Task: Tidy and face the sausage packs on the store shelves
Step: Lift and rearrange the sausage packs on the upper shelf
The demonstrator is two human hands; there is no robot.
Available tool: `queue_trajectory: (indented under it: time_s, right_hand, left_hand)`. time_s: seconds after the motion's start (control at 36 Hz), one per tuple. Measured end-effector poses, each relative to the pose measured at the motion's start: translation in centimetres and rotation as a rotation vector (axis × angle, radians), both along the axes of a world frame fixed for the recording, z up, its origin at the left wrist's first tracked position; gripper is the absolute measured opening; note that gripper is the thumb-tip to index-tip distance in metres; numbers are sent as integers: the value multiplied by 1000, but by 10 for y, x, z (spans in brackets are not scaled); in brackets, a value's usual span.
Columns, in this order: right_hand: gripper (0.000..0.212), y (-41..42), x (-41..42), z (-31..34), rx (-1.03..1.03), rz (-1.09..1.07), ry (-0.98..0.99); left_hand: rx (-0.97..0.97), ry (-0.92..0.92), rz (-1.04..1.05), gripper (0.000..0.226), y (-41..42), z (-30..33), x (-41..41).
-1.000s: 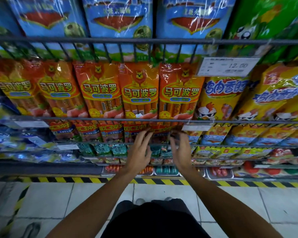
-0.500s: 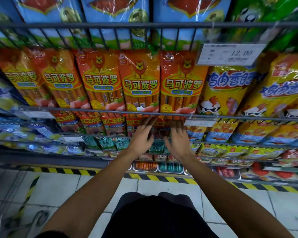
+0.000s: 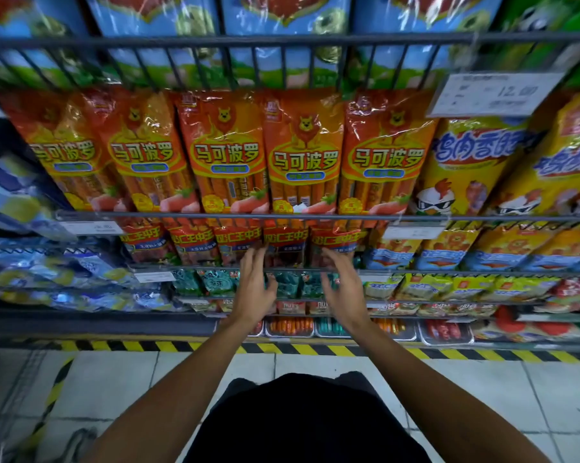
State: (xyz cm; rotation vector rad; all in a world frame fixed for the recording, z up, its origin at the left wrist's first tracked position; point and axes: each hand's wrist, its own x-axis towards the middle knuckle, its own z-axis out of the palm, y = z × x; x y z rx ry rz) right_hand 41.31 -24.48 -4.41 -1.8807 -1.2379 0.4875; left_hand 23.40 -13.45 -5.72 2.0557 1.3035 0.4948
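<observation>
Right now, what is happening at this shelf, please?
A person stands facing wire shelves of sausage packs and reaches with both hands to the row of small red packs under the tall orange packs. The left hand and the right hand have their fingers spread at the fronts of those packs, on either side of one. Neither hand clearly grips anything yet.

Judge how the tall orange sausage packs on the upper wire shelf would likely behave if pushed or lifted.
The orange sausage packs have glossy, crinkled film, so they are probably slippery. The long sausages visible inside should keep each pack fairly stiff. They stand tall and lean against each other behind a low wire rail, so one pushed at the top may tip.
</observation>
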Motion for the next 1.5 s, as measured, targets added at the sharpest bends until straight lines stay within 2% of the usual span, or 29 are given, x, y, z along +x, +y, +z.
queue_trajectory:
  time_s: [0.08,0.19,0.28,0.33,0.42,0.47,0.56,0.69,0.89,1.08,1.14,1.22,1.36,1.5]
  right_hand:
    - [58,18,-21,1,-127,66,92]
    - [72,44,-43,2,-256,-22,162]
    - [70,60,-53,3,-233,-70,226]
    - [61,68,-57,3,-212,-134,238]
    - [41,73,-61,5,-164,-222,216]
    - [37,71,-64,6,-130,-257,223]
    - [42,67,-68,6,-92,-244,226]
    - [61,66,-69,6,-178,-226,228]
    - [61,62,-64,7,-175,-230,305]
    - [65,59,-60,9,-193,-141,236]
    - [66,56,-58,10,-199,-127,229]
    - [58,51,-53,8,-196,-134,166]
    - [43,45,-54,13,-104,-58,39]
    - [44,59,-66,20,-62,125,-122]
  left_hand:
    - [-116,-30,11,70,6,-1,-9]
    - [-200,-26,-62,73,15,0,-10]
    - [-309,40,-55,75,21,-3,-9]
    - [-341,73,-82,75,26,-4,-9]
    - [-366,46,-85,73,31,-2,-7]
    - [-386,18,-80,70,32,0,-6]
    - [-392,7,-84,68,34,-3,-8]
    - [-419,11,-100,69,40,1,-8]
    - [-524,-85,-50,66,45,0,-5]
    - [-537,-15,-138,68,53,5,-5]
    - [-491,27,-187,61,58,10,-13]
    - [-223,0,-225,46,57,15,-36]
    - [156,0,-171,52,51,14,-67]
    - [153,286,-213,69,62,13,-81]
